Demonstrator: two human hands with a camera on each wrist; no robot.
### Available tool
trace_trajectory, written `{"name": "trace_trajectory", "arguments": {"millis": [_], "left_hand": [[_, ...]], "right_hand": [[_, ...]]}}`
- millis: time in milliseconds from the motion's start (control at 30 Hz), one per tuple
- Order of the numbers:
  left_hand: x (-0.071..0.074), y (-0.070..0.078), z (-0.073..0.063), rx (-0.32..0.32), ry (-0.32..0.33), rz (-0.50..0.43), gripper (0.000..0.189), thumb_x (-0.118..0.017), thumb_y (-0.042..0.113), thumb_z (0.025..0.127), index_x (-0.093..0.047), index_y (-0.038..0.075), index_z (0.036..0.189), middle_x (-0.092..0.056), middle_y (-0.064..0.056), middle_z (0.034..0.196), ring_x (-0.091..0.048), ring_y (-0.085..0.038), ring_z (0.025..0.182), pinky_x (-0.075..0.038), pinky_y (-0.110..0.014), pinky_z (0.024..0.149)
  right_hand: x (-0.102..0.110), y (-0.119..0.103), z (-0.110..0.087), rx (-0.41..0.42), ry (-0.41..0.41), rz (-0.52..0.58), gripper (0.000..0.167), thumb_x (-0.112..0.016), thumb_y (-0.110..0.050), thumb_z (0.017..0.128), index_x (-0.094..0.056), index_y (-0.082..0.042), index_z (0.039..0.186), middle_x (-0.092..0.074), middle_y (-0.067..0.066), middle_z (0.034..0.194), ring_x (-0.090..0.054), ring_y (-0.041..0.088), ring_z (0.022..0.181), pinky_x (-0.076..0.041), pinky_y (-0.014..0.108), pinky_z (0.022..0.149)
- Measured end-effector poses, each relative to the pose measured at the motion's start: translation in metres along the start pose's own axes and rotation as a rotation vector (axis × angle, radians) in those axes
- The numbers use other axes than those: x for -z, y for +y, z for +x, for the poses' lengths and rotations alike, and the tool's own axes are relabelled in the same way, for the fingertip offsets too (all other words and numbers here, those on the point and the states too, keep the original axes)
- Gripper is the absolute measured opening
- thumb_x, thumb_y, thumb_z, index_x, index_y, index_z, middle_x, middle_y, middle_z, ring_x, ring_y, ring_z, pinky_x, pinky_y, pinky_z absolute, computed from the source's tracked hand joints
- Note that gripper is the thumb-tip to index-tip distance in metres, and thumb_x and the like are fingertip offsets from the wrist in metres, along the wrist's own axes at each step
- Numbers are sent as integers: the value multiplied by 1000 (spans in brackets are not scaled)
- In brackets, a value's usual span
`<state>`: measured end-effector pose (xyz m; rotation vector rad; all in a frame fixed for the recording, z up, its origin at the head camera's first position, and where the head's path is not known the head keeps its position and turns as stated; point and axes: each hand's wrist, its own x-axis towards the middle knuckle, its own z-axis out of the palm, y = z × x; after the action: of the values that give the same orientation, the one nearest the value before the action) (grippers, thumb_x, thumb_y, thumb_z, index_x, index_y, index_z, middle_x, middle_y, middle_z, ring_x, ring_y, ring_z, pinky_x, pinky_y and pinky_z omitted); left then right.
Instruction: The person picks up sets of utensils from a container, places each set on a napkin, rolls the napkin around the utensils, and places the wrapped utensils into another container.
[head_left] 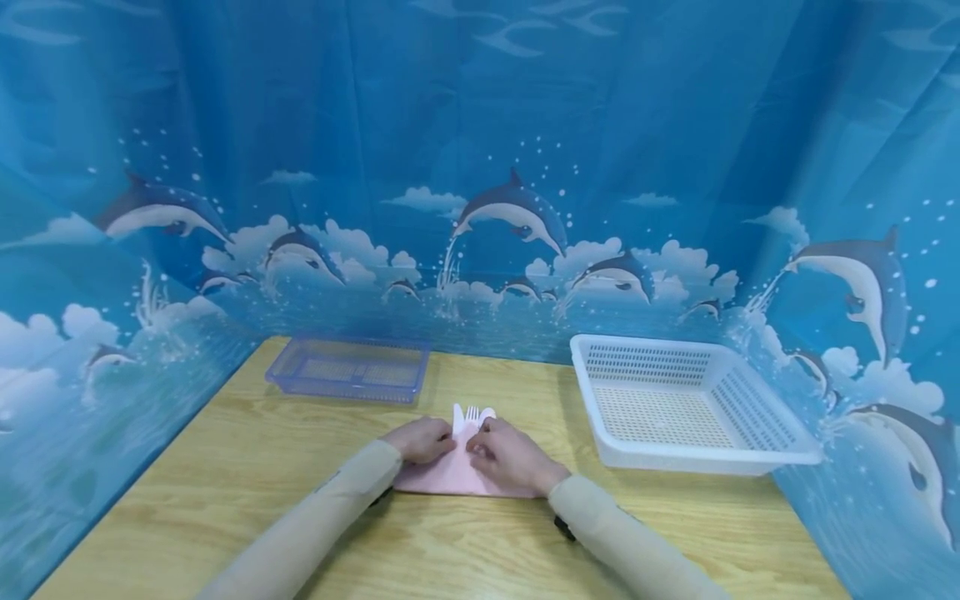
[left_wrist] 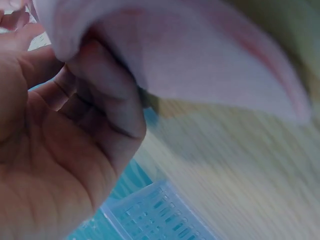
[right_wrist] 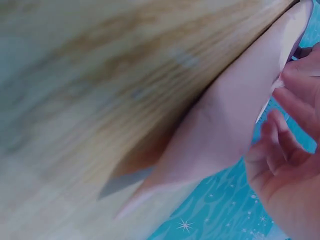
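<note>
A pink napkin (head_left: 442, 478) lies on the table between both hands, drawn inward over white cutlery. The tips of a white knife (head_left: 457, 418), a fork (head_left: 472, 413) and a rounded spoon (head_left: 488, 412) stick out at its far end; their lower parts are hidden under the cloth. My left hand (head_left: 422, 440) pinches a fold of the napkin (left_wrist: 200, 55) between thumb and curled fingers, as the left wrist view shows. From the other side my right hand (head_left: 513, 457) pinches the napkin's edge near the cutlery, its other fingers bent.
A purple mesh basket (head_left: 348, 368) stands at the table's back left. At the right sits a larger white basket (head_left: 675, 417) with slotted walls. A blue dolphin-print curtain (head_left: 480, 100) hangs behind and along both sides of the wood-grain table (head_left: 195, 492).
</note>
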<state>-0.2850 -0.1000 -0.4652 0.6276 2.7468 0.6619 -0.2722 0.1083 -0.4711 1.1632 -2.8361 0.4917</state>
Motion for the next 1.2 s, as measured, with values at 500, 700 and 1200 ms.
{"name": "trace_trajectory", "arguments": {"millis": [500,700,1200], "left_hand": [[2,6,-3,-275,102,17,7,-74,16,85,-68,17,81,-59,10,71,-51,-4,65,-46,-20,61],[-7,12,-8,-358,-47,-21,21,-76,18,83,-74,17,105,-63,12,76,-53,1,68,-48,-17,67],[-7,12,-10,-278,-81,-69,45,-76,23,85,-63,11,127,-57,5,79,-49,-5,70,-43,-21,64]], "right_hand": [[-1,1,0,-26,-58,150,30,-74,-27,86,-69,-15,113,-63,-3,99,-57,9,90,-50,24,83],[3,7,1,-48,-92,257,19,-72,-20,87,-69,-21,106,-64,-10,91,-57,7,88,-48,22,79],[9,11,-11,-132,-81,265,20,-74,-6,81,-66,-8,99,-66,-2,86,-59,5,78,-52,19,74]]}}
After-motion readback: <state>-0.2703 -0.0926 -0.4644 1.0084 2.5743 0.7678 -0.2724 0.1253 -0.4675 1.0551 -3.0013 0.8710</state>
